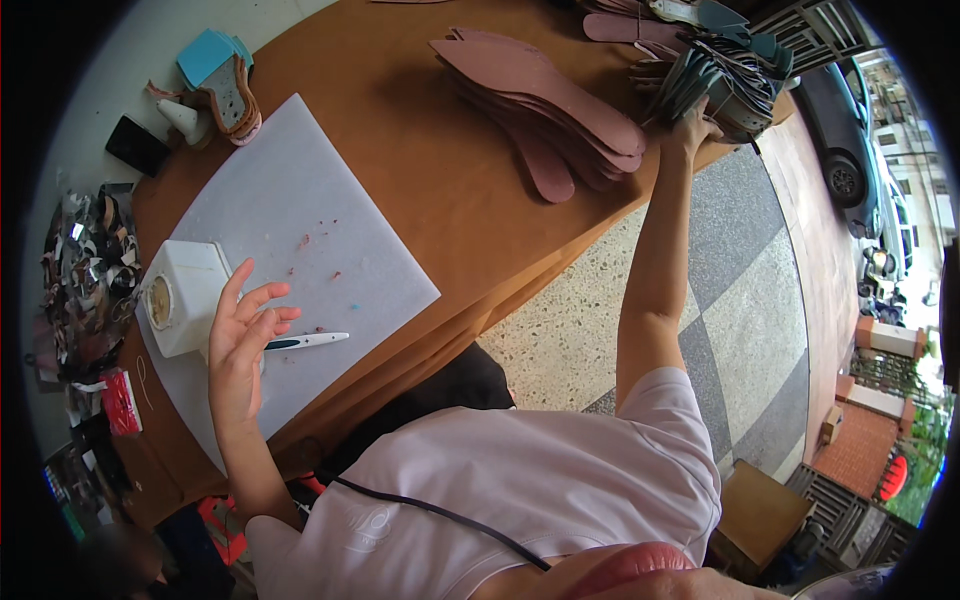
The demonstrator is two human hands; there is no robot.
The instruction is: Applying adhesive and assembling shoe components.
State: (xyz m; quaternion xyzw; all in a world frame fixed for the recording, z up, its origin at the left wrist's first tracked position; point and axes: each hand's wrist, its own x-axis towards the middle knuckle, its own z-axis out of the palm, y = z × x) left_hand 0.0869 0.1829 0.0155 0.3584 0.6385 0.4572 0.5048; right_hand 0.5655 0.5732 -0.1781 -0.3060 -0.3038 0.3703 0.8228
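My right arm is stretched out to the far right corner of the table, where my right hand grips the edge of a pile of dark green, sole-shaped pieces. Some of its fingertips are hidden among them. Raised over a white sheet, my left hand is open, its fingers apart and slightly bent, with nothing in them. Beside its thumb lies a white and dark pen-like tool. A white, faceted pot lies tipped next to that hand. Brownish-pink insoles are stacked left of my right arm.
Small scraps are scattered on the sheet. At the far left are a blue-topped bundle of shaped pieces, a white bottle and a black box. A brown cloth covers the table; its right edge drops to a checkered floor.
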